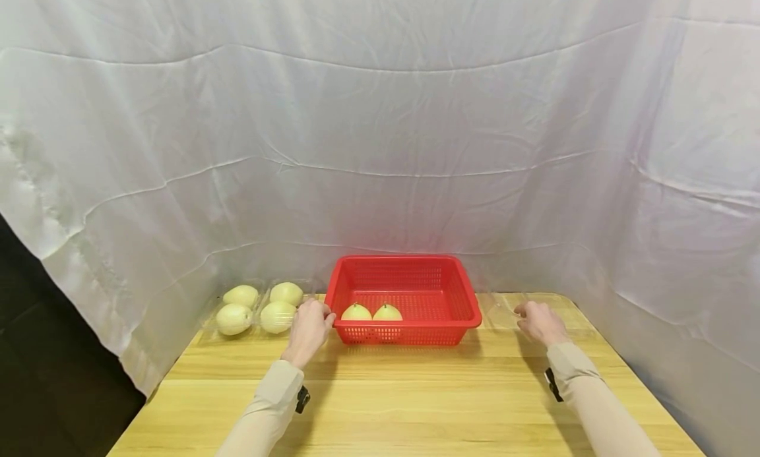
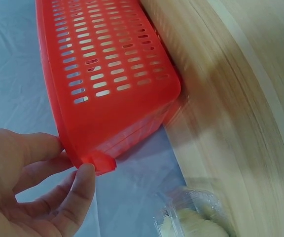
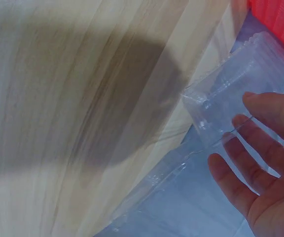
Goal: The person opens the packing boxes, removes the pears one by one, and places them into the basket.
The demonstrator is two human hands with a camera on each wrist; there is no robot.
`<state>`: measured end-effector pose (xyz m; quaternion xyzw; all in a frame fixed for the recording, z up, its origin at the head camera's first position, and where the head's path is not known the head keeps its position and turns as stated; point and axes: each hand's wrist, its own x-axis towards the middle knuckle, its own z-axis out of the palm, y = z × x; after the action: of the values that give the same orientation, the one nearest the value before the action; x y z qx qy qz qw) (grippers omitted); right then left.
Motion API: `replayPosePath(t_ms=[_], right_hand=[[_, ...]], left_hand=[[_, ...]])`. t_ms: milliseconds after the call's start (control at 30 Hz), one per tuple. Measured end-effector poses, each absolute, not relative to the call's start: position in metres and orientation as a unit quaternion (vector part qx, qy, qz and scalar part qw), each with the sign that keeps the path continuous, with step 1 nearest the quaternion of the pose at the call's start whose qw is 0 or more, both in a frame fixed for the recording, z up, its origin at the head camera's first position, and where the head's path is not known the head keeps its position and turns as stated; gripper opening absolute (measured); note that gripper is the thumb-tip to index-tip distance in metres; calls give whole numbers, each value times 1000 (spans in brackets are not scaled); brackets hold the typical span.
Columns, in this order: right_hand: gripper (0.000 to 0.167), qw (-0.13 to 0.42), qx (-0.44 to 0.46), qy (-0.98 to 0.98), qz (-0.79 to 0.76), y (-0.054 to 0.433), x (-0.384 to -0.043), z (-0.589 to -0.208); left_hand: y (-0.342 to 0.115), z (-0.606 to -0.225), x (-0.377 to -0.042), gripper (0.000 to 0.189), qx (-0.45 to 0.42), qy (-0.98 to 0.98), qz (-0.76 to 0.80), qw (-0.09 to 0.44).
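Note:
A red plastic basket [image 1: 439,324] stands at the back middle of the table, with two pale yellow pears [image 1: 387,313] at its front left. My left hand [image 1: 310,332] pinches the rim at its left corner; the left wrist view shows thumb and finger about the basket [image 2: 112,108] there. On the right, my right hand [image 1: 541,322] hovers at a clear plastic clamshell box [image 1: 570,315] with its lid raised. In the right wrist view, the fingers of that hand [image 3: 265,163] are spread loosely by the edge of the box [image 3: 216,89]; whether they touch is unclear.
Left of the basket, clear plastic boxes hold several more pears [image 1: 234,318]. The wooden table [image 1: 404,404] spreads out in front. A pale cloth curtain [image 1: 380,127] closes off the back and both sides.

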<state>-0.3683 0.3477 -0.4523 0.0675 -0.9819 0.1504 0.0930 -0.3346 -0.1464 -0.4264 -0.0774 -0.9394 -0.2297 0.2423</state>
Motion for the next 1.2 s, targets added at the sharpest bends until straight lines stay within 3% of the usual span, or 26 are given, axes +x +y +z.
replayPosePath(t_ms=[267,533,733,1200], right_hand=[[37,118,89,-979,142,336,-363,-443],[21,206,140,-958,140,308,-359,-434],[14,261,196,-931,161,283,-355,-431],[5,276,247,-912,175,249,-342,-431]], left_hand=[[-147,-428,-333,21,-81,-936,-239,246],[-153,-435,-337,8,-75,-924,-284,245],[-163,-436,-340,14,-49,-913,-345,213],[-202,-444,-345,22,20,-928,-323,187]])
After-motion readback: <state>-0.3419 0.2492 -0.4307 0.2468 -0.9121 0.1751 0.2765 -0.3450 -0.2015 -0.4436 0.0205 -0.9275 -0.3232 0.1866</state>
